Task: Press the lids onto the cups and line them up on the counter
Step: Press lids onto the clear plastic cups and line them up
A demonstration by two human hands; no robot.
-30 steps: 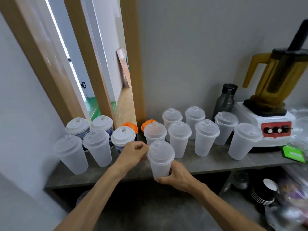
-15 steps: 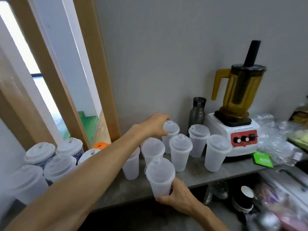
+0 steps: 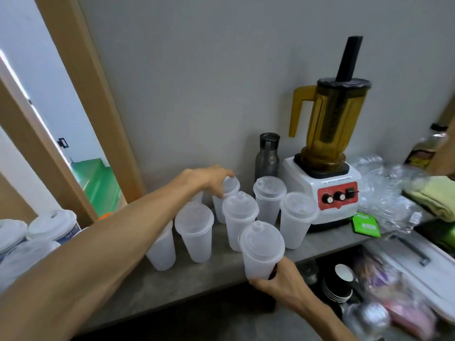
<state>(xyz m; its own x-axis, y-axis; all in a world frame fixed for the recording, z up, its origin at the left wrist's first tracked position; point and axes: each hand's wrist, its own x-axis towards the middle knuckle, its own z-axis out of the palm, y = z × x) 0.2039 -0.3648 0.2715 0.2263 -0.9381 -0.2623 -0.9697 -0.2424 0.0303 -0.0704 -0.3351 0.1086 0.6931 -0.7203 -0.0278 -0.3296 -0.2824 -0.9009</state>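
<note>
Step in hand: we judge this to be the lining-up part; the cups near us all carry lids, and we see no loose lid.
Right grip: our right hand (image 3: 283, 283) grasps the lidded cup (image 3: 261, 251) low on its wall, at the front edge of the table (image 3: 172, 286), its base apparently just off the edge.
Left grip: our left hand (image 3: 209, 178) reaches over the group, fingers curled round the lid of the back cup (image 3: 227, 196) near the wall.
Where the others stand: a loose cluster, not a row, between the blender (image 3: 325, 173) and the door frame; more lidded cups (image 3: 39, 230) sit far left, partly behind our forearm.
Next move calls for: we would shift the back cup to open a slot, then set the held cup down upright in line without knocking its close neighbours.
Unclear: whether the back cup's lid is fully seated.
</note>
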